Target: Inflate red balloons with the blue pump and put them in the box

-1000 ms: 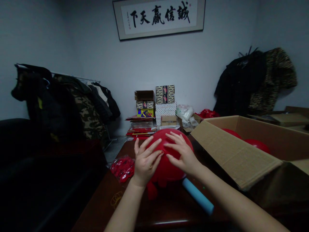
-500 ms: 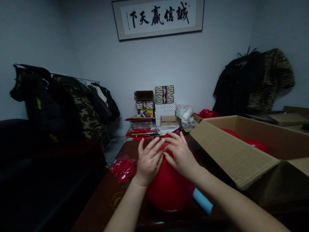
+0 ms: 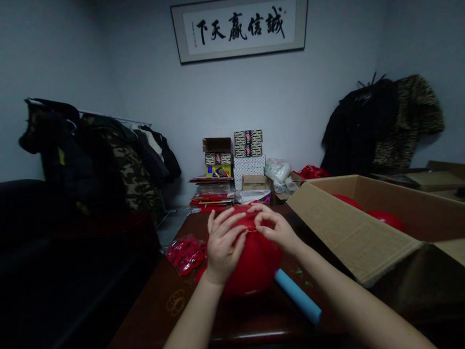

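A round red balloon [image 3: 256,264] sits on the dark table in front of me. Above it, my left hand [image 3: 224,245] pinches one end of a thin orange-yellow rubber band [image 3: 252,229], its other fingers spread. My right hand [image 3: 275,229] pinches the other end between thumb and forefinger, so the band is stretched between the two hands. The balloon's neck cannot be made out. A light blue tube [image 3: 298,296] lies beside the balloon on the right. Several loose rubber bands [image 3: 176,303] lie on the table to the left.
A clear bag of red items [image 3: 186,254] lies on the table [image 3: 145,317] at the left. An open cardboard box [image 3: 358,235] with red balloons [image 3: 385,219] stands at the right. Stacked boxes [image 3: 249,167] are at the back, and clothes [image 3: 134,169] hang at the left.
My hands have drawn slightly apart, and the band shows between them. The balloon has shifted up and left, uncovering more of the blue tube.
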Motion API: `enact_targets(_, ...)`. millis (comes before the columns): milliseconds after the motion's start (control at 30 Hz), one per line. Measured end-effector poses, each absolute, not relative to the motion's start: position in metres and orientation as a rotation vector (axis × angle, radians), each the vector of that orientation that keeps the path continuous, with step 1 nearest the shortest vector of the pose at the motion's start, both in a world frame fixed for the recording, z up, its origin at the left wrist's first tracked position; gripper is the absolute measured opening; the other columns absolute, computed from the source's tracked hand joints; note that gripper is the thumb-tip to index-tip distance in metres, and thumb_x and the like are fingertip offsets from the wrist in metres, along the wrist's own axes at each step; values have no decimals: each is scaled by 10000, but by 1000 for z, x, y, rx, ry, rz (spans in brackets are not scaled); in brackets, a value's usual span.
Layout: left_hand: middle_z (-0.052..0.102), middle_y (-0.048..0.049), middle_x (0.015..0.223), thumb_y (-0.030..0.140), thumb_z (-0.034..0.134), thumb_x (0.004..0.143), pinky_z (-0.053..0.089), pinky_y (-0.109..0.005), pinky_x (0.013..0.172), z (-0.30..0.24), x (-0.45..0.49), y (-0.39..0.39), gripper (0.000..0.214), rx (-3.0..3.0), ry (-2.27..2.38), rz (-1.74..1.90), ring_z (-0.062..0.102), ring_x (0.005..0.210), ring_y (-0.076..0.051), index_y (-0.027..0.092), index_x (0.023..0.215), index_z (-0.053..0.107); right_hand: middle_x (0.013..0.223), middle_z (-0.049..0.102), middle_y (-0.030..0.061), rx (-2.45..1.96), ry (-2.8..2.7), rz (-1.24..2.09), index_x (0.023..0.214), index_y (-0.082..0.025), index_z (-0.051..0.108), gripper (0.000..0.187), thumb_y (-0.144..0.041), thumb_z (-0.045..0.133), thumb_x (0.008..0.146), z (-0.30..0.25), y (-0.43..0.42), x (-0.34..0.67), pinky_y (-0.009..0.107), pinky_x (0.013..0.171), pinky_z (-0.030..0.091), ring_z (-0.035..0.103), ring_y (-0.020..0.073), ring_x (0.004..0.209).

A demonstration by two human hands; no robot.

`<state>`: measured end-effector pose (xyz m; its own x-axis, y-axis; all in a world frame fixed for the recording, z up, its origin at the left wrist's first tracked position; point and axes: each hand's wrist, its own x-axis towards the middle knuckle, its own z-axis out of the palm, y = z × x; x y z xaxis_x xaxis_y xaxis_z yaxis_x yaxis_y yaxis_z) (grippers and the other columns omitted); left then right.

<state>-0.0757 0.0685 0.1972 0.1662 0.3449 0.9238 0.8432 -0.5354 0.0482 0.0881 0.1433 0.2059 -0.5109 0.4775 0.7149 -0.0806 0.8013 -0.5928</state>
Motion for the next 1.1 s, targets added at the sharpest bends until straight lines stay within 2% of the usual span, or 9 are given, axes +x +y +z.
enact_targets(200,667,-31,1044,162,541,789,161,-553,1064,199,-68,68,151,-1939,-1084,-1319,485,1149,-237,238,860,651,1125,551,33,-268,-2048,505,709,-237,568,35,-230,601,711,208,141,84,440,1036,254,373,240,1224)
enact_targets(333,660,-38,1065,159,539,784,154,-555,1065,200,-68,67,163,-1909,-1048,-1310,479,1157,-240,236,873,651,1096,585,39,-301,-1990,513,767,-243,611,149,-327,706,688,209,140,86,435,1022,292,408,241,1203)
enact_targets(433,665,-38,1055,155,542,785,158,-556,1063,200,-68,66,154,-1886,-1039,-1315,486,1149,-239,235,859,652,1014,631,30,-321,-1971,565,759,-251,646,82,-331,664,747,207,140,88,428,1015,311,447,222,1171)
enact_targets(600,671,-37,1041,152,556,781,166,-553,1063,200,-67,66,147,-1846,-1015,-1352,492,1144,-233,231,858,654,1122,598,34,-359,-1942,543,874,-277,683,132,-328,660,754,208,137,90,441,1028,294,422,225,1193)
enact_targets(933,678,-40,1046,129,581,768,198,-559,1051,199,-67,65,206,-1793,-899,-1309,521,1120,-228,234,934,646,954,632,22,-346,-1935,661,742,-257,690,44,-292,664,753,215,135,88,395,995,331,475,204,1123)
enact_targets(1100,664,-44,1088,120,602,753,191,-567,1051,198,-69,62,268,-1802,-891,-1303,498,1150,-232,239,991,636,935,610,24,-347,-1914,456,735,-239,656,47,-231,621,767,220,126,87,392,976,334,496,199,1072)
